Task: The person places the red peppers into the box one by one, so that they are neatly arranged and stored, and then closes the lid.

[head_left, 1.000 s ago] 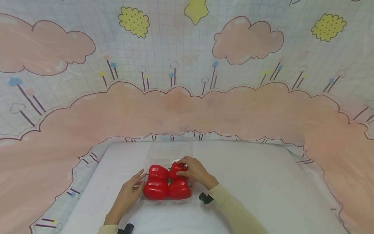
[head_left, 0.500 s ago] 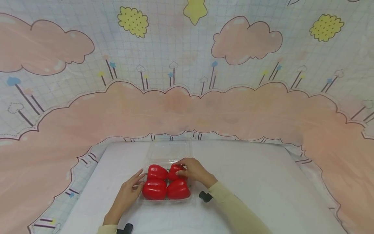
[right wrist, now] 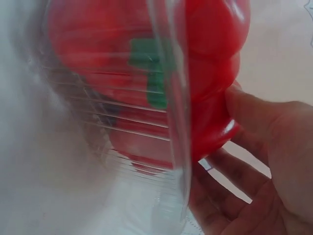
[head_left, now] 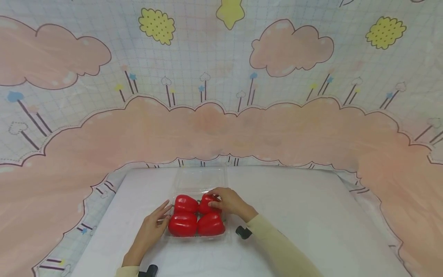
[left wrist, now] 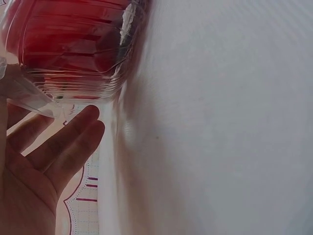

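Several red bell peppers fill a clear plastic clamshell container [head_left: 194, 237], two in the back and two in front. My right hand [head_left: 232, 202] grips the back right bell pepper [head_left: 205, 204] between thumb and fingers. In the right wrist view, the thumb presses that bell pepper [right wrist: 215, 112] above the container's rim, and a green stem shows through the clear wall. My left hand [head_left: 154, 226] is at the container's left side, its fingers [left wrist: 73, 147] extended beside the ribbed plastic wall. Whether its thumb touches the rim is hard to tell.
The container's clear lid [head_left: 200, 179] lies folded back behind the peppers. A white table [head_left: 294, 215] spreads around it, with a patterned cloth [head_left: 242, 132] hanging behind. Black camera mounts [head_left: 243, 232] sit on both wrists.
Hands, peppers and container keep nearly the same positions. The whole head view has shifted very slightly.
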The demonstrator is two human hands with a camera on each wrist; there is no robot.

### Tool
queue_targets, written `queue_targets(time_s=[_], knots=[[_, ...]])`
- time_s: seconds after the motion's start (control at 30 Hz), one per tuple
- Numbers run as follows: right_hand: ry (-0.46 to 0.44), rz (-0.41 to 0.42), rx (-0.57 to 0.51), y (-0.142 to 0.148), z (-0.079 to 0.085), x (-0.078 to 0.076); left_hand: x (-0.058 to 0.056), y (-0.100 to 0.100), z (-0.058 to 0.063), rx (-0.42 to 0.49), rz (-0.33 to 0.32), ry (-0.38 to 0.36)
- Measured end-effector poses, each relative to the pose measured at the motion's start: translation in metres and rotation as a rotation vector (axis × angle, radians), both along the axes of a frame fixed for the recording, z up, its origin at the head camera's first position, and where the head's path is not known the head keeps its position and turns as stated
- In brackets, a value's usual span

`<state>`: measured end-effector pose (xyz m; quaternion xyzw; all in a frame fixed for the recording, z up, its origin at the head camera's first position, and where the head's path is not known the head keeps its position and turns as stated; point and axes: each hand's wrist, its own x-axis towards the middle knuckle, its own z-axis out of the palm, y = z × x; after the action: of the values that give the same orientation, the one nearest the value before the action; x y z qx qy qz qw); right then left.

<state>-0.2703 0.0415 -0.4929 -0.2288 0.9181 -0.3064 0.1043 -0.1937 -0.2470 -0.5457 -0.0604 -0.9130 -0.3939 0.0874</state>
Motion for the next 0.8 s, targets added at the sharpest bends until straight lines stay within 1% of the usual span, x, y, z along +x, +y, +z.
queue_targets(time_s=[0.17, 0.3, 0.43, 0.53, 0.63, 0.8], knots=[[-0.022, 0.02, -0.024, 0.002, 0.002, 0.002, 0.001, 0.0, 0.001, -0.002, 0.006, -0.009], [-0.009, 0.031, -0.044, 0.006, 0.002, 0.001, 0.001, 0.0, 0.001, -0.01, 0.011, -0.006], [-0.005, 0.03, -0.095, 0.011, 0.002, -0.002, 0.001, 0.0, 0.0, -0.009, 0.012, -0.014], [-0.03, 0.02, -0.14, 0.015, 0.004, -0.003, 0.001, -0.001, -0.001, -0.012, 0.008, -0.009], [-0.045, 0.009, -0.175, 0.019, 0.006, -0.005, 0.001, -0.001, -0.001, -0.021, 0.004, 0.016], [-0.032, -0.008, -0.224, 0.025, 0.007, -0.01, 0.001, -0.002, -0.002, -0.029, 0.005, 0.026]])
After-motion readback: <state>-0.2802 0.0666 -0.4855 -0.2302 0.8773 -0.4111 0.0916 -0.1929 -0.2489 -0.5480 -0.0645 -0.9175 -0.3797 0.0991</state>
